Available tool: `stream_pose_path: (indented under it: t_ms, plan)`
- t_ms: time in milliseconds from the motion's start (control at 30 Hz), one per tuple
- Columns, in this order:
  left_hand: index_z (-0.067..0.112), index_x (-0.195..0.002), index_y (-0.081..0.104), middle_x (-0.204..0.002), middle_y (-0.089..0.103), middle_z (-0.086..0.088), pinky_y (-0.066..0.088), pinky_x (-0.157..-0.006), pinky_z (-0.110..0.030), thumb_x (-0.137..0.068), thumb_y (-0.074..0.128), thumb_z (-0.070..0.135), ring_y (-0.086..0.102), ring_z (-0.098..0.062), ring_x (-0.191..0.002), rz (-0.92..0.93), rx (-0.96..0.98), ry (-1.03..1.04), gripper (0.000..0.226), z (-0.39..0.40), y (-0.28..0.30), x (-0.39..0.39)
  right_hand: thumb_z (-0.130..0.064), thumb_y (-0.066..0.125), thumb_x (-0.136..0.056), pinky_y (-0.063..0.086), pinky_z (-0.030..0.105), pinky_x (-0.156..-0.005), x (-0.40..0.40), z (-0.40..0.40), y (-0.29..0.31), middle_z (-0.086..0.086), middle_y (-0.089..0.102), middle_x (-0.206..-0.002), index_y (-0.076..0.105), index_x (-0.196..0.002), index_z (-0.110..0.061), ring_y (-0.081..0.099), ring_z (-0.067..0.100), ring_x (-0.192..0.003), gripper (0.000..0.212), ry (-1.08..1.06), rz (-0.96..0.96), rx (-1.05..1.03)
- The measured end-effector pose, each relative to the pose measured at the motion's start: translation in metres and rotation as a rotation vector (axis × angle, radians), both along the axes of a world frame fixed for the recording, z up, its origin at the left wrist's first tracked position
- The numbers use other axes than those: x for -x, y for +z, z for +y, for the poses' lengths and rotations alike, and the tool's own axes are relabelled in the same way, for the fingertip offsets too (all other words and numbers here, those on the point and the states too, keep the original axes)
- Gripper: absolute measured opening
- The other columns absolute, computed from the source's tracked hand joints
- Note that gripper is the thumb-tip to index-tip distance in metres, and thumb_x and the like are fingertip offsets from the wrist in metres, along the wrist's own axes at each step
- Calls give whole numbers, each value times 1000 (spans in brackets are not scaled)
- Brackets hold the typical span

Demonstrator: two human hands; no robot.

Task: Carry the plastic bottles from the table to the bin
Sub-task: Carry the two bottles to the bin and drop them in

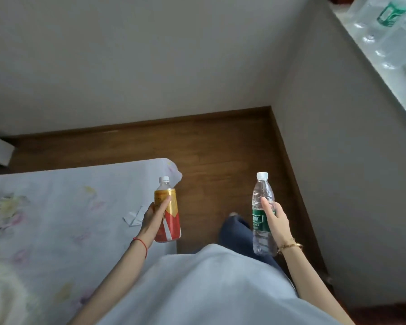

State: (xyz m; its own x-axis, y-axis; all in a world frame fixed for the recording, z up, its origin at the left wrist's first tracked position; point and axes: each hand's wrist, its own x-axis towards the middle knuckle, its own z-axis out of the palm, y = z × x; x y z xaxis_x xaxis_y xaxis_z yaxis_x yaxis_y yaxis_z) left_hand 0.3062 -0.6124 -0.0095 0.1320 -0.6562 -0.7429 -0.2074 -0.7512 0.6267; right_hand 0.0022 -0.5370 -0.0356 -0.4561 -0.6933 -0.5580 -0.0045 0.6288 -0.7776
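My left hand (pixel 154 219) grips a plastic bottle with a gold and red label (pixel 170 215) and a white cap, held upright over the corner of the bed. My right hand (pixel 275 221) grips a clear plastic water bottle with a green label (pixel 260 207) and a white cap, upright above the wooden floor. No bin is in view.
A bed with a pale floral sheet (pixel 56 219) fills the left side. Brown wooden floor (pixel 209 148) runs ahead to a grey wall corner. A grey cabinet side (pixel 349 160) stands on the right, with clear plastic packaging (pixel 384 31) on top. My leg in blue jeans (pixel 234 233) is below.
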Motion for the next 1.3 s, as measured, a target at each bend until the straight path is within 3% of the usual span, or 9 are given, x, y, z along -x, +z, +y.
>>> stream_pose_path:
  t_ms: [233,367,467,633,733,867,1000,1200,1300]
  plan:
    - [25,-116,52,-109,66,-8,51,-88,-40,-64,54,74,64,-28,-100,12,-29,131,71,-127,-30,21,-56,54,-85,53,42,-88,39,-169,-11,10,64,-111,52,-117,-15,65,24,-95,52,39,22,-19]
    - [27,-90,55,-96,67,-7,49,-60,-24,-85,60,53,67,-16,-76,42,36,228,26,-224,-22,44,-58,52,-85,51,42,-87,64,-293,7,11,63,-112,53,-115,-14,63,26,-97,54,133,57,16]
    - [21,-97,56,-88,64,-5,49,-44,-21,-90,59,43,67,-10,-55,45,51,339,23,-286,-6,46,-55,52,-86,50,33,-77,66,-383,23,11,63,-112,52,-115,-13,63,21,-90,51,288,72,37]
    - [24,-117,52,-99,67,-4,54,-80,-37,-61,61,75,66,-22,-87,18,23,467,76,-355,-2,19,-76,55,-64,56,47,-86,35,-495,25,12,66,-108,56,-112,-17,67,27,-94,76,478,19,-36]
    - [24,-124,50,-106,67,-5,52,-83,-37,-74,59,70,66,-23,-95,55,18,505,69,-388,-9,-5,-75,61,-63,57,44,-80,1,-552,12,14,67,-104,57,-110,-15,68,27,-89,76,542,-33,-94]
    - [17,-129,52,-111,66,-9,50,-70,-29,-87,58,53,64,-20,-90,61,78,601,55,-441,-22,-51,-59,61,-78,54,37,-70,-59,-630,-4,13,66,-103,54,-119,-13,67,27,-88,62,607,-85,-123]
    - [23,-130,50,-117,60,-8,45,-85,-38,-73,54,65,58,-26,-102,33,91,679,70,-498,-17,-115,-54,59,-82,51,32,-63,-143,-725,-5,11,65,-97,53,-117,-11,66,25,-82,55,706,-67,-89]
    - [24,-130,50,-116,58,-4,42,-88,-39,-75,51,65,55,-29,-107,-61,136,832,69,-564,-5,-234,-66,62,-71,57,43,-77,-307,-845,16,18,65,-102,54,-106,-11,67,30,-88,65,938,-54,-11]
    - [20,-131,49,-113,59,-6,41,-85,-37,-72,49,63,56,-29,-104,-63,139,949,74,-578,-1,-281,-51,59,-83,57,43,-76,-382,-879,22,15,66,-99,54,-109,-8,67,29,-87,51,1066,-54,15]
